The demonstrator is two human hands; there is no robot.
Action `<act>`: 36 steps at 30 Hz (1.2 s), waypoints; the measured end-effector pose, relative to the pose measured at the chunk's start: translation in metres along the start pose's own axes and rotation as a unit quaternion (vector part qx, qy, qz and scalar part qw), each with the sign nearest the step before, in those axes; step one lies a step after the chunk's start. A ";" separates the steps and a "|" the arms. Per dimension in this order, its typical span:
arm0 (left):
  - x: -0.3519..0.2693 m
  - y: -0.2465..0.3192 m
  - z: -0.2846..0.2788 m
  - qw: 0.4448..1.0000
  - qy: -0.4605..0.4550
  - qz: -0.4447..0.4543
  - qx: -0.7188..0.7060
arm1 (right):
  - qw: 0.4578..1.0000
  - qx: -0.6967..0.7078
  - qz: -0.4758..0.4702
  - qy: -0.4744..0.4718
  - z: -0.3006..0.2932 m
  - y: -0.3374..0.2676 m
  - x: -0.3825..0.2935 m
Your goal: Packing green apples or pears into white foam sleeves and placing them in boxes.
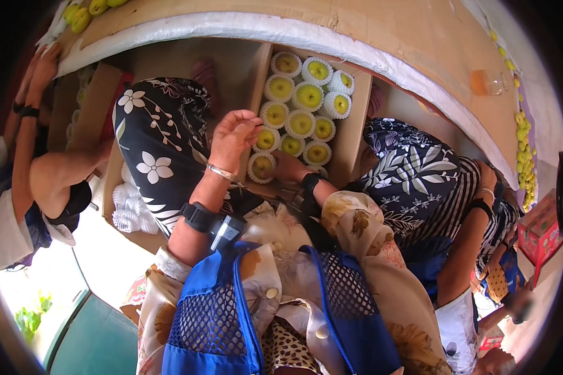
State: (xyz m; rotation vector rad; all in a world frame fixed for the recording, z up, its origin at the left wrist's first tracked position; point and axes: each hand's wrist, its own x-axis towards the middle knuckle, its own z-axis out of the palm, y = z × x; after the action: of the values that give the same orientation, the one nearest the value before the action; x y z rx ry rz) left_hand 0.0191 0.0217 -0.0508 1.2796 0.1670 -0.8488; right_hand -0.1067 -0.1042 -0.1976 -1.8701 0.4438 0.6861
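Observation:
An open cardboard box (354, 140) stands between my knees, filled with rows of yellow-green fruit (308, 95), apples or pears, in white foam nets. Down in its near end, my right hand (288, 168) grips the side of a netted fruit (262, 167) at the left corner; part of the fingers is hidden. Above the left wall of the box hangs my left hand (236, 133), loosely bent, with no object visible in it. A bracelet and a dark wrist strap are on that arm.
Ahead curves a cardboard-topped table with a white padded edge (216, 24). Loose fruit (80, 19) lies on it. Foam nets (130, 208) fill a carton by my left leg. People sit on both sides; one person's arm (464, 243) is close on the right. A glass jar (489, 82) lies across the table.

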 end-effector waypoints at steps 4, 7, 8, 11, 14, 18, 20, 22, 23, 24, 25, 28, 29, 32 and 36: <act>0.001 -0.002 -0.002 1.000 -0.005 -0.009 0.005 | 0.999 -0.023 0.023 -0.025 -0.009 -0.009 -0.003; 0.002 -0.002 -0.002 1.000 -0.009 -0.013 0.011 | 0.998 -0.023 0.041 -0.031 -0.011 -0.004 0.000; 0.002 -0.002 -0.001 1.000 -0.013 -0.016 0.015 | 0.999 0.001 0.036 -0.036 -0.010 0.001 0.003; 0.005 -0.002 0.003 0.999 -0.031 -0.022 0.005 | 0.999 0.018 -0.030 0.000 0.010 0.041 0.023; 0.000 -0.003 -0.003 1.000 0.000 -0.015 0.013 | 0.999 -0.028 -0.029 -0.012 0.006 -0.010 0.002; 0.001 -0.005 0.000 0.999 -0.019 -0.024 0.016 | 0.998 -0.037 -0.029 0.039 0.017 -0.009 0.002; 0.003 -0.007 -0.003 0.999 -0.022 -0.018 0.016 | 0.997 -0.071 -0.025 0.022 0.014 -0.020 -0.004; 0.003 -0.006 -0.001 0.999 -0.027 -0.013 0.017 | 0.997 -0.069 -0.012 0.043 0.023 -0.018 -0.004; 0.001 -0.005 0.002 0.999 -0.026 -0.018 0.023 | 0.996 -0.068 0.000 0.063 0.027 -0.017 -0.004; 0.001 -0.004 0.002 0.999 -0.022 -0.021 0.028 | 0.996 -0.068 -0.002 0.061 0.027 -0.021 -0.006; 0.001 -0.005 0.001 0.999 -0.019 -0.020 0.028 | 0.996 -0.057 -0.008 0.073 0.025 -0.024 -0.009; 0.002 -0.008 -0.001 0.999 -0.029 -0.028 0.030 | 0.994 -0.073 -0.014 0.078 0.023 -0.028 -0.010; 0.001 -0.006 0.000 0.999 -0.028 -0.029 0.033 | 0.992 -0.100 -0.012 0.071 0.023 -0.028 -0.010; 0.003 -0.008 0.000 0.998 -0.034 -0.033 0.035 | 0.998 -0.053 0.019 0.001 0.013 -0.017 -0.004; 0.007 -0.010 -0.005 0.998 -0.034 -0.032 0.036 | 1.000 -0.017 -0.022 -0.014 -0.007 -0.033 -0.013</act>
State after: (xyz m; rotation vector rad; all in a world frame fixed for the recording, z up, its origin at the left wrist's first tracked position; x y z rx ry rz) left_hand 0.0188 0.0229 -0.0642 1.3160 0.1256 -0.9600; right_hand -0.0953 -0.0982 -0.1640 -1.8953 0.3734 0.6928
